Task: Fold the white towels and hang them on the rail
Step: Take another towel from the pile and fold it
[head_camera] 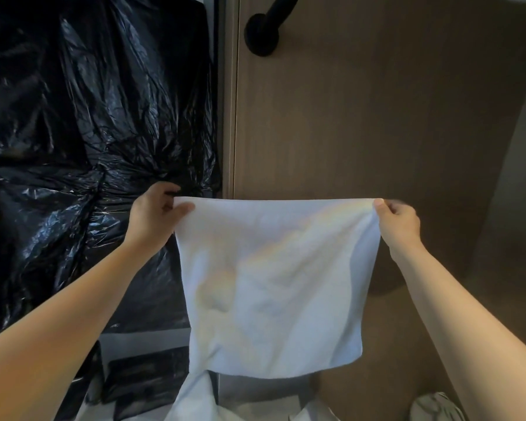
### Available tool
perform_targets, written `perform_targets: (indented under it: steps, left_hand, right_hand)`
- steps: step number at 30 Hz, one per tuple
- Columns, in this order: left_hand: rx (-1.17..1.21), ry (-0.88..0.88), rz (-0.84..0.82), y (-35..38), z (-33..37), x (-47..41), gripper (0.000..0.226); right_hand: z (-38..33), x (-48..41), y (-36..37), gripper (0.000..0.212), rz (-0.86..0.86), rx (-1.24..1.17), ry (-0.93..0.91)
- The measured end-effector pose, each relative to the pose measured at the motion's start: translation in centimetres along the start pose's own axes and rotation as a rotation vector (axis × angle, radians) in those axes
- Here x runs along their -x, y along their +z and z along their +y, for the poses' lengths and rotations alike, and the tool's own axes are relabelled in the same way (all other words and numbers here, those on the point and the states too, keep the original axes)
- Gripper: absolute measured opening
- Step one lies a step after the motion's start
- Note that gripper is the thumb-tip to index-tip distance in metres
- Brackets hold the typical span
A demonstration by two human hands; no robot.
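Observation:
A white towel (274,287) hangs spread out flat in front of me, held up by its two top corners. My left hand (155,214) pinches the top left corner. My right hand (398,221) pinches the top right corner. The towel's top edge is stretched straight between the hands and its lower edge hangs free. A black rail (264,25) is fixed to the brown wall above, its mount and a short piece of the bar visible at the top edge. More white cloth (195,399) lies below, partly hidden behind the held towel.
Crinkled black plastic sheeting (88,132) covers the whole left side. A brown wood-grain wall panel (377,117) fills the right. A dark box (143,378) sits low at the left, and a pale striped object (434,407) shows at the bottom right.

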State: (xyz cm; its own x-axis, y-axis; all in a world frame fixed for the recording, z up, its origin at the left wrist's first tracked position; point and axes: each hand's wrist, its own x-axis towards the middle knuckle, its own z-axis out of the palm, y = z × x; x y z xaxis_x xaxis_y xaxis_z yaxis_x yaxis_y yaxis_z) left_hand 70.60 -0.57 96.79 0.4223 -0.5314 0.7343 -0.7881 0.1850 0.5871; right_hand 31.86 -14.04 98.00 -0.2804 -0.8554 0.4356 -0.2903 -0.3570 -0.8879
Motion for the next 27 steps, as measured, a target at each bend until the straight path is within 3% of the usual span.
perform_targets:
  steps: [6,12,16,23,27]
  left_hand:
    - [-0.096,0.020,-0.034,0.1,0.3,0.1,0.020]
    - [-0.051,0.002,-0.043,-0.2,1.9,1.2,0.016]
    - [0.061,-0.010,-0.103,0.1,3.8,3.7,0.008]
    - [0.024,-0.079,-0.409,3.3,2.8,11.8,0.004]
    - [0.042,-0.088,-0.560,5.8,1.6,17.1,0.008]
  right_hand:
    - [0.6,0.1,0.2,0.038,-0.006,0.021,0.016]
    - [1.4,0.5,0.0,0.037,0.035,0.033,0.021]
    - [4.0,2.2,-0.5,0.034,0.072,0.166,-0.019]
    - [12.2,8.9,-0.2,0.020,-0.169,0.422,0.086]
    - [13.4,14.8,1.2,0.018,-0.401,0.310,0.052]
